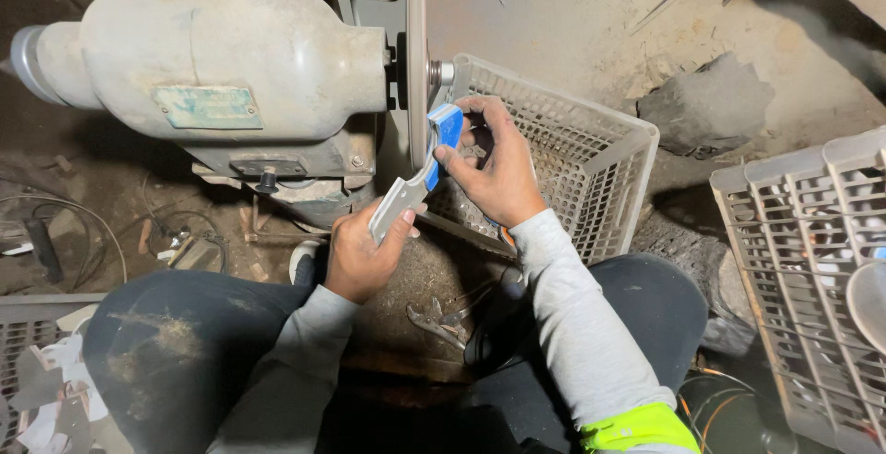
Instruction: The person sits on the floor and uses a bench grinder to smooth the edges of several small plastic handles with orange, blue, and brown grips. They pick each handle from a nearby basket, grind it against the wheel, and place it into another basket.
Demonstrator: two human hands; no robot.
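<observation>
Dusty workshop floor surrounds a grey grinder motor (212,66). Against its thin spinning disc (416,57), the left hand (360,251) grips a knife's (420,173) metal blade while the right hand (498,163) pinches its blue handle, steadying both ends. Right of the disc sits a white plastic crate (591,154).

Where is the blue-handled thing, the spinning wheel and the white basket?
blue-handled tool (448,127), head view, on its blue handle.
grinding wheel (416,48), head view, on its thin edge.
white basket (591,149), head view, on its mesh wall.
</observation>
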